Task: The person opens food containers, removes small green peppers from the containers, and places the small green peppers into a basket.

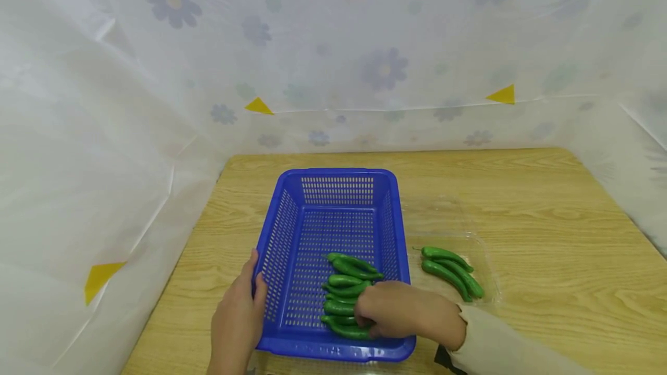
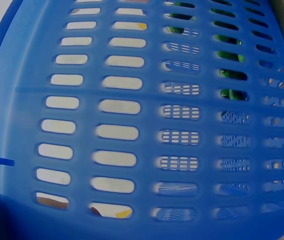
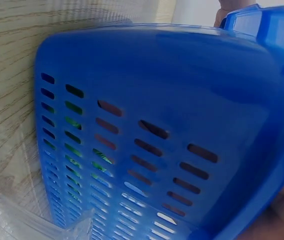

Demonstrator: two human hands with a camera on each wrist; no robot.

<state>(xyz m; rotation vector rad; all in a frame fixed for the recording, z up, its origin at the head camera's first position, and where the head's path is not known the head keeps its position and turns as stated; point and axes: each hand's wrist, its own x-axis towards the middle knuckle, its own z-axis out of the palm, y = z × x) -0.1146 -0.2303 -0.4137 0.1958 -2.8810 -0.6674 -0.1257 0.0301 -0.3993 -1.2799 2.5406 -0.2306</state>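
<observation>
A blue plastic basket (image 1: pixel 333 236) with slotted walls lies before me on the table. My left hand (image 1: pixel 237 308) holds its left rim, thumb over the edge and fingers along the outside. Inside, several green chili peppers (image 1: pixel 346 291) lie in a column at the near right, most of them crosswise. My right hand (image 1: pixel 391 308) reaches over the right rim, its curled fingers pinching the right end of a pepper at the near end. Those fingertips are partly hidden. Both wrist views face the basket's outer walls (image 2: pixel 152 120), with green showing through the slots.
Right of the basket sits a clear plastic container (image 1: pixel 484 253) holding three more green peppers (image 1: pixel 450 271), its transparent lid part (image 1: pixel 432 213) folded out behind. The wooden table (image 1: pixel 552 230) is bordered by white flowered sheeting (image 1: pixel 333 57) with yellow triangular markers (image 1: pixel 502 95).
</observation>
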